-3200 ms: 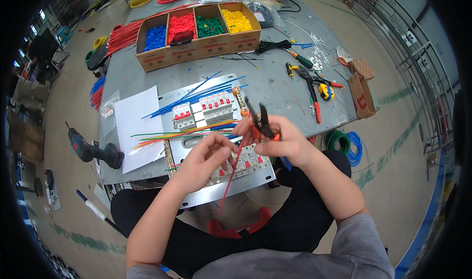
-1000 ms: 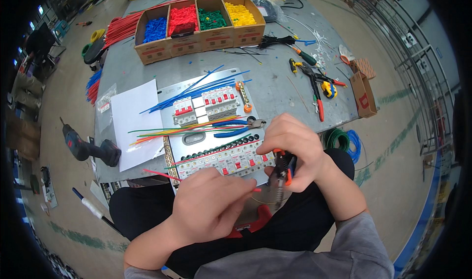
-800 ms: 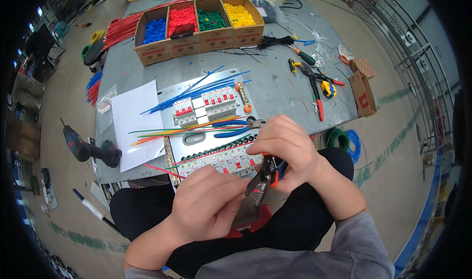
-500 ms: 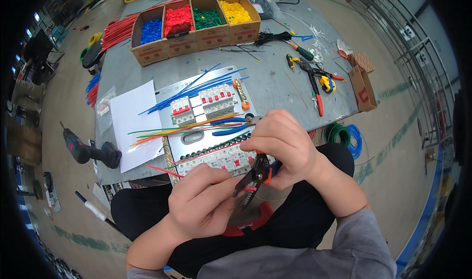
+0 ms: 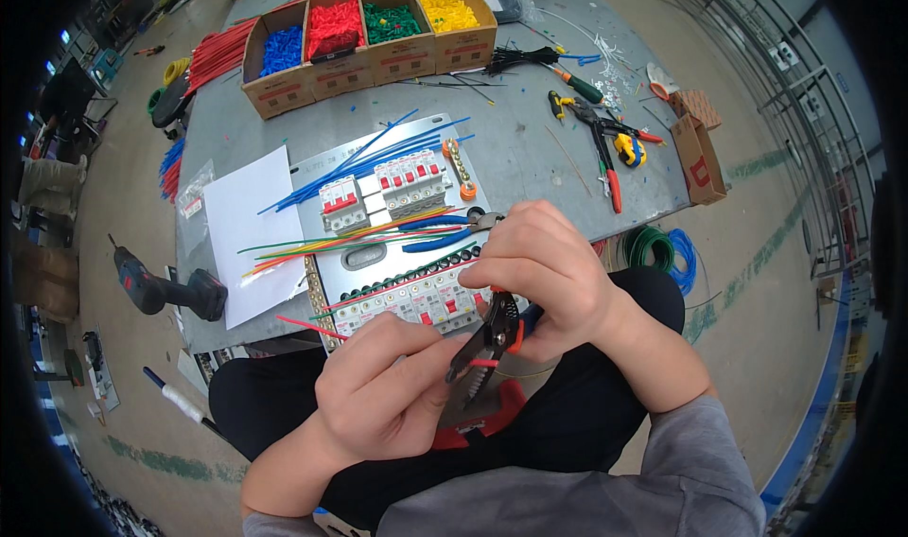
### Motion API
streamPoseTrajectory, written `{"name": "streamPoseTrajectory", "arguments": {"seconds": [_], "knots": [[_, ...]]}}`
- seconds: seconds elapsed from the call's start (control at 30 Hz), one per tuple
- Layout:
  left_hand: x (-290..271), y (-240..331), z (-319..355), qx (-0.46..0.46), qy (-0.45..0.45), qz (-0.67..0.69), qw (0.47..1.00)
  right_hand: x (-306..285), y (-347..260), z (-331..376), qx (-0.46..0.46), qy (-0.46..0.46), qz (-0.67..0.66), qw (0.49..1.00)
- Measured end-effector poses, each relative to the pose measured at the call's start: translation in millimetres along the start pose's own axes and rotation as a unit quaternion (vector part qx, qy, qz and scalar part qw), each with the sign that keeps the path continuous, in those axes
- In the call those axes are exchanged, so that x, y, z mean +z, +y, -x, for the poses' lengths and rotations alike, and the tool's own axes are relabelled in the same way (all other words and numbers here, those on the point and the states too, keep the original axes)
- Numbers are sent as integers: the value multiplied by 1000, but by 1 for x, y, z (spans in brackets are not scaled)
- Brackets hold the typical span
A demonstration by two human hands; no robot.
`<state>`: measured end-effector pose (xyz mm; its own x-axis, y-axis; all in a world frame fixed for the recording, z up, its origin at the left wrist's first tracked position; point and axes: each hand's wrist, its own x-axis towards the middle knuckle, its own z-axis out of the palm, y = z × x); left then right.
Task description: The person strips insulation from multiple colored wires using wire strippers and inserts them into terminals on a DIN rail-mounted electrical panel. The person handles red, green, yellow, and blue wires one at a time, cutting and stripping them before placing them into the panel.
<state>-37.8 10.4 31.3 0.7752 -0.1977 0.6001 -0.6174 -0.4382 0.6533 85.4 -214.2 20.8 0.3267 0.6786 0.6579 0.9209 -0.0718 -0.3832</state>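
My right hand (image 5: 553, 277) is closed around the handles of a wire stripper (image 5: 494, 340) with dark, notched jaws and orange-red parts. Pinched in my left hand (image 5: 383, 386) is a red wire (image 5: 484, 363), whose short end lies across the stripper's jaws. A red length also sticks out on the far side of that hand. Beyond both hands lies a metal mounting plate with a row of circuit breakers (image 5: 416, 302) along its near side. Blue-handled pliers (image 5: 445, 237) rest on it beside green, yellow and red wires (image 5: 322, 249).
On the table's far side stands a cardboard box (image 5: 369, 78) with blue, red, green and yellow caps. White paper (image 5: 248, 244) and a cordless drill (image 5: 170, 286) are left; cutters (image 5: 605, 154) and a small carton (image 5: 698, 163) right. Blue wires (image 5: 369, 173) cross the plate.
The view has shifted slightly, so the table's things sit a little farther left and higher. Both hands keep their grips; the red wire end shows slightly more across the stripper's jaws.
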Motion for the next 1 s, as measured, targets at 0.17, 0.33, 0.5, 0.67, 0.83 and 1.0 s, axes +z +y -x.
{"name": "streamPoseTrajectory", "arguments": {"seconds": [0.17, 0.33, 0.5, 0.67, 0.83, 1.0], "knots": [[-2, -2, 1, 1, -4, 1, 1000, 1, 0, 0, 8, -7, -5, 1000], [-1, -4, 1, 15, 8, -5, 1000, 3, 0, 0, 11, -4, -11, 1000], [-2, -3, -2, 28, 20, -19, 999, 4, 1, 1, 13, -5, -17, 1000], [-2, -7, -1, 37, 21, -39, 998, 12, 7, 3, 11, 25, -13, 1000], [-3, -7, -1, 24, 23, -45, 998, 22, 12, 4, 8, 55, -7, 998], [-4, -4, -5, 6, 32, -50, 998, 28, 11, 4, 21, 76, 29, 996]]}}
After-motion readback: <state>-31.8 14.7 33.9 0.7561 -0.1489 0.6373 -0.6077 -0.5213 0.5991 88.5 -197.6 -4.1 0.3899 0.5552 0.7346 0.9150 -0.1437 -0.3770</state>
